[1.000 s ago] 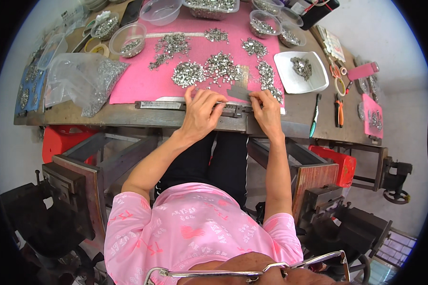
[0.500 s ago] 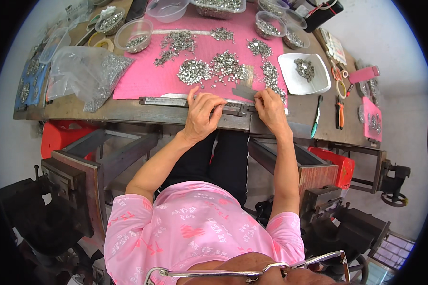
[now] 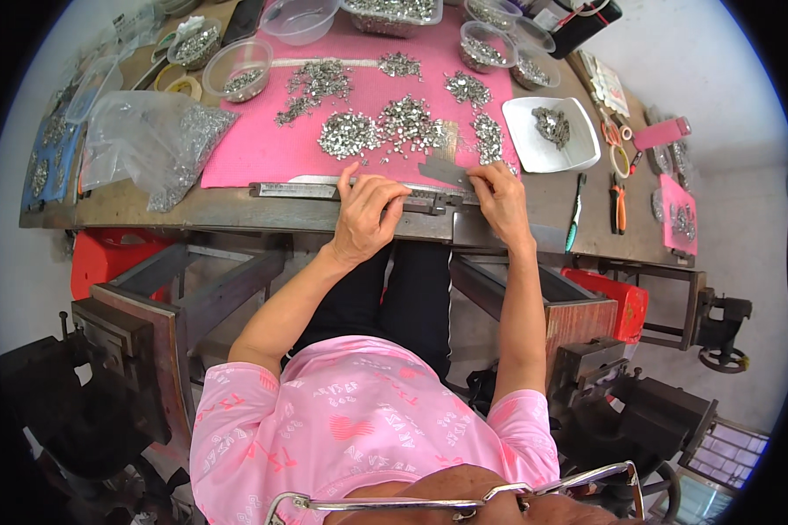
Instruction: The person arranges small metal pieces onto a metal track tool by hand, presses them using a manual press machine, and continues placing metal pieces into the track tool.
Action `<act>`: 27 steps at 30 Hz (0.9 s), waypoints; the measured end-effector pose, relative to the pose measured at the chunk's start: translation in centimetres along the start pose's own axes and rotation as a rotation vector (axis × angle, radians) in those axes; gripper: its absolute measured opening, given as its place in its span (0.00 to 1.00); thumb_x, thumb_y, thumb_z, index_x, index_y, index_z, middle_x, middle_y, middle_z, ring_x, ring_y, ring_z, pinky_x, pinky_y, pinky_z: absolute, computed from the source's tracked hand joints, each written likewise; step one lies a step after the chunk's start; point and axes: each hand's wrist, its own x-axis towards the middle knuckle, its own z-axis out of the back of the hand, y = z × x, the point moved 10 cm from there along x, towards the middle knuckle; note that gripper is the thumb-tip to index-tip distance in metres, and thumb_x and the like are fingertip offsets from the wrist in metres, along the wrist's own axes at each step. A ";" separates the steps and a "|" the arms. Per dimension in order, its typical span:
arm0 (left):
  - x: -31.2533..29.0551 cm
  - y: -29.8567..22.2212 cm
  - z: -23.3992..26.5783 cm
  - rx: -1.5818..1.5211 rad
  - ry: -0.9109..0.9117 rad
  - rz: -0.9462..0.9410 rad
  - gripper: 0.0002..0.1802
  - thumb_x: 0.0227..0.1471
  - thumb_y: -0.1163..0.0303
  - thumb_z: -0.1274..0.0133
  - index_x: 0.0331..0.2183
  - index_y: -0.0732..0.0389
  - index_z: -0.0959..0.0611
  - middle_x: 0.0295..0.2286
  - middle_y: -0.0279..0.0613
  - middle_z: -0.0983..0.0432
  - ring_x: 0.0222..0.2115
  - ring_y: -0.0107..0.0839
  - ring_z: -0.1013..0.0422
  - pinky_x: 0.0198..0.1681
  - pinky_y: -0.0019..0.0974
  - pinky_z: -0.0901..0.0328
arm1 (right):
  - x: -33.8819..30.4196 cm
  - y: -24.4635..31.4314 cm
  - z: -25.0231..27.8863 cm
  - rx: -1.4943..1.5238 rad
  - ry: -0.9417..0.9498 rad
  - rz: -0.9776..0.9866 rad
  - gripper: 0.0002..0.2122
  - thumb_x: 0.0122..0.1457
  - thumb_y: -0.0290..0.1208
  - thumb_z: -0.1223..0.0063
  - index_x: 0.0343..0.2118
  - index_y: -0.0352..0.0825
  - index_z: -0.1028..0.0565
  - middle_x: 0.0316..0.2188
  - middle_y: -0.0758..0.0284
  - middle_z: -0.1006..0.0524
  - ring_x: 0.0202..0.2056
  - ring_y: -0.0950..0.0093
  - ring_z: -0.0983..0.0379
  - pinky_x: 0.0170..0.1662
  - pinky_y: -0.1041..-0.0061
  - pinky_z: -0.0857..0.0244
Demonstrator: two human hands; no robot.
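Observation:
Along the table's front edge lies a long narrow metal rail (image 3: 293,190), with a small dark block on its right part. My left hand (image 3: 366,214) is over the middle of this rail. Its fingers are curled with thumb and forefinger close together; anything between them is too small to make out. At the rail's right end, my right hand (image 3: 503,206) has its fingertips pinched at the end of a flat dark grey metal strip (image 3: 443,171). Just beyond the hands, piles of small shiny metal pieces (image 3: 348,135) rest on a pink mat (image 3: 245,166).
Left of the mat lies a clear plastic bag (image 3: 162,144) of small pieces. Plastic tubs (image 3: 238,70) stand along the back. To the right are a white square dish (image 3: 582,144), a toothbrush (image 3: 576,213) and orange-handled pliers (image 3: 618,207). Vises (image 3: 118,350) flank my seat.
The whole view has shifted slightly, so the table sits a little further left. Both hands keep nearly the same pose at the rail.

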 end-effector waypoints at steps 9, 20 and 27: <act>0.0 0.1 0.1 -0.001 0.009 0.011 0.10 0.51 0.77 0.40 0.37 0.57 0.19 0.31 0.33 0.23 0.35 0.33 0.27 0.62 0.53 0.49 | 0.3 2.7 -1.5 -0.155 0.093 0.313 0.04 0.52 0.21 0.39 0.32 0.36 0.20 0.28 0.64 0.28 0.34 0.63 0.31 0.39 0.64 0.36; -0.1 0.1 0.1 -0.004 -0.007 0.009 0.11 0.50 0.78 0.41 0.38 0.56 0.19 0.31 0.33 0.23 0.35 0.33 0.27 0.62 0.55 0.50 | -0.7 2.2 -1.3 0.053 0.002 0.095 0.03 0.57 0.19 0.43 0.34 0.30 0.24 0.32 0.61 0.23 0.35 0.64 0.25 0.37 0.67 0.32; 0.0 0.1 0.3 0.005 -0.026 0.019 0.08 0.51 0.77 0.40 0.36 0.57 0.18 0.31 0.32 0.22 0.34 0.32 0.26 0.61 0.53 0.48 | -3.0 6.9 -5.0 0.099 -0.176 0.179 0.07 0.54 0.20 0.41 0.33 0.34 0.27 0.33 0.64 0.24 0.38 0.63 0.28 0.46 0.66 0.41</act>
